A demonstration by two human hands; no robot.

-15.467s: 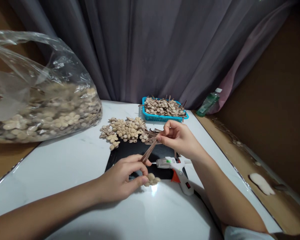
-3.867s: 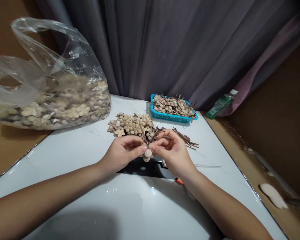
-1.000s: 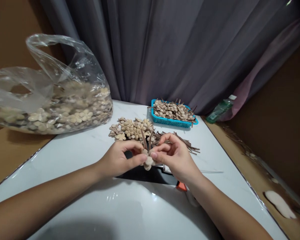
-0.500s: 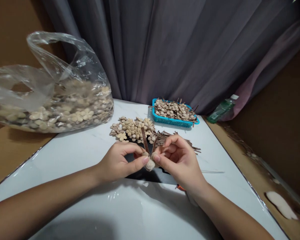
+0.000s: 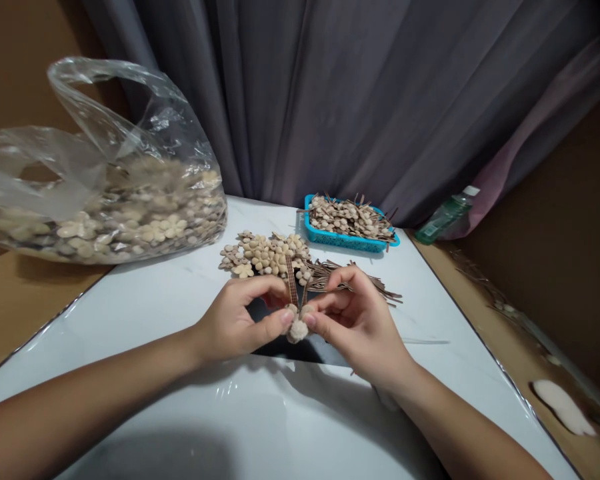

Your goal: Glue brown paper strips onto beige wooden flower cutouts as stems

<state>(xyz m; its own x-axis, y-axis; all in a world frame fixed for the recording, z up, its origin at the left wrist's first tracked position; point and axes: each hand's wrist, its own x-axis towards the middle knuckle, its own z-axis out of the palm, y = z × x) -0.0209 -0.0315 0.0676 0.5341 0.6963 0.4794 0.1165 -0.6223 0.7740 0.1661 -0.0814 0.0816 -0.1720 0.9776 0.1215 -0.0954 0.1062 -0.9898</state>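
Two hands work together at one flower [image 5: 299, 331]: the left hand [image 5: 254, 317] pinches its left side between thumb and finger, and the right hand [image 5: 364, 327] pinches its right side in the same way. The flower is between the fingertips, above the mat [image 5: 291, 351]. A checked strip [image 5: 292, 280] rises from it, and a second strip end [image 5: 305, 293] stands beside, nearer to the right fingers. So this piece seems well advanced, but whether the strip is firmly fixed, I cannot tell.

Beyond the right hand, well apart, the basket [image 5: 347, 241] holds many flowers mixed with strips; I judge these are the finished ones. Much seems to be left: a heap [image 5: 270, 253] of flowers lies just beyond the hands, loose strips [image 5: 380, 287] lie behind the right hand, and the bag [image 5: 167, 123], far to the left hand's left, holds many more flowers.
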